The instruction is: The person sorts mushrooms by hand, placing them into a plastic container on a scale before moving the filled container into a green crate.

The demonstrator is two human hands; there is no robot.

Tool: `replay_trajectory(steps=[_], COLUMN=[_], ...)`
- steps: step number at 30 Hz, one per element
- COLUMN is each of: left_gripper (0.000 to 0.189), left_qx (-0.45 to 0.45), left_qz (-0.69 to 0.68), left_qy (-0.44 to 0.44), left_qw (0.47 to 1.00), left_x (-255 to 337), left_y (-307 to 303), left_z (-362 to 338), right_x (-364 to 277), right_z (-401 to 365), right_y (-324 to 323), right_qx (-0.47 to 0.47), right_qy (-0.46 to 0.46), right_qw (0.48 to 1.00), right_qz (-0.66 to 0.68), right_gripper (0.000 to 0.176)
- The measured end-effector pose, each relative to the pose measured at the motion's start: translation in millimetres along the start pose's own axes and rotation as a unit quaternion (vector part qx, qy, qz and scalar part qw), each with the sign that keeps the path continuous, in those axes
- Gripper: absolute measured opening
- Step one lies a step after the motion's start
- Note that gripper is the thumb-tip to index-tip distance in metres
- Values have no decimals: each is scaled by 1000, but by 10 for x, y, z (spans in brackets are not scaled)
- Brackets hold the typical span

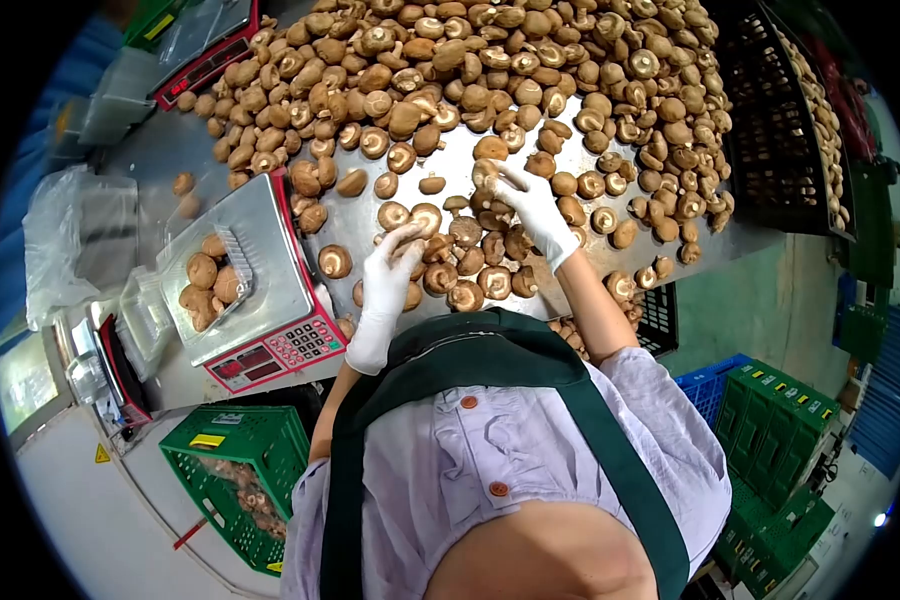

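Both of my hands wear white gloves and work over loose shiitake mushrooms on a metal table. My left hand has its fingers closed on a shiitake mushroom, with its pale underside showing. My right hand pinches another shiitake mushroom between thumb and fingers. Between and below the hands lies a small cluster of mushrooms, some caps up and some stems up. To the left, a clear plastic tray holding several mushrooms rests on a red-framed scale.
A large mushroom heap covers the back of the metal table. A black crate of mushrooms stands at the right. Plastic bags and a second scale are at the left. Green crates sit below.
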State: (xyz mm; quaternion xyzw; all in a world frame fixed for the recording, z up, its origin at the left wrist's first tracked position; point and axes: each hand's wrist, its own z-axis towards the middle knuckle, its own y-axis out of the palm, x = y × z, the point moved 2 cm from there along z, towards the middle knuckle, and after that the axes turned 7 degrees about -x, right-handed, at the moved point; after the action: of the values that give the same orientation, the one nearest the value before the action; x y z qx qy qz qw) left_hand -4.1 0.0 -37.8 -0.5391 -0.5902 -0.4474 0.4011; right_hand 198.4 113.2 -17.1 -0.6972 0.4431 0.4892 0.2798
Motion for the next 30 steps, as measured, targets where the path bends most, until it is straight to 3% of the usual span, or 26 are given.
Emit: replay_trajectory(steps=[1,2,3,4,5,7,8,11,13,15,19,21,22,23,25,27,29,30], left_gripper=[40,51,62,73,61,51,48,46,48,47,54,53,53,53,51,49,48,44], left_qx=[-3,-44,-85,-150,-326,-62,-42,-5,-21,-33,-74,-94,-115,-114,-86,-109,-234,-189], left_qz=[-1,-163,-319,-382,-656,-560,-527,-492,-494,-483,-421,-438,-451,-452,-463,-460,-436,-462], left_qy=[0,-66,-130,-138,-82,-195,-224,-262,-245,-233,-198,-190,-192,-190,-181,-182,-123,-140], left_qw=[1000,983,935,901,676,803,819,830,834,843,882,874,864,864,863,862,860,855], left_x=[86,164,212,138,-389,-64,145,-13,19,25,21,75,96,96,60,-95,-120,-273], left_y=[71,196,299,349,247,377,417,185,136,84,20,62,92,130,207,167,196,180], left_z=[-2,-10,-17,-4,84,17,-9,-99,-152,-176,-148,-158,-180,-179,-187,-157,-112,-96], right_x=[-16,-91,-146,-222,-265,-214,-120,-167,-116,10,253,295,220,288,356,356,334,349], right_z=[-92,-199,-306,-395,-474,-607,-594,-591,-457,-384,-260,-249,-267,-268,-289,-330,-373,-368], right_y=[39,96,210,358,502,710,764,612,387,186,4,-98,-154,-182,-204,-186,-128,-146], right_qx=[46,56,49,11,-27,-41,0,53,116,66,34,79,28,19,2,6,-13,-22], right_qy=[0,-40,-80,-91,-99,-282,-313,-257,-233,-117,-72,-89,3,0,-4,-8,11,21], right_qw=[999,997,992,976,947,909,902,918,873,822,806,872,939,979,1000,999,985,985], right_qz=[17,-33,-87,-198,-305,-303,-298,-298,-413,-554,-586,-475,-344,-204,4,32,172,169], right_gripper=[50,50,48,48,48,45,36,26,20,26,30,38,44,40,32,30,31,30])
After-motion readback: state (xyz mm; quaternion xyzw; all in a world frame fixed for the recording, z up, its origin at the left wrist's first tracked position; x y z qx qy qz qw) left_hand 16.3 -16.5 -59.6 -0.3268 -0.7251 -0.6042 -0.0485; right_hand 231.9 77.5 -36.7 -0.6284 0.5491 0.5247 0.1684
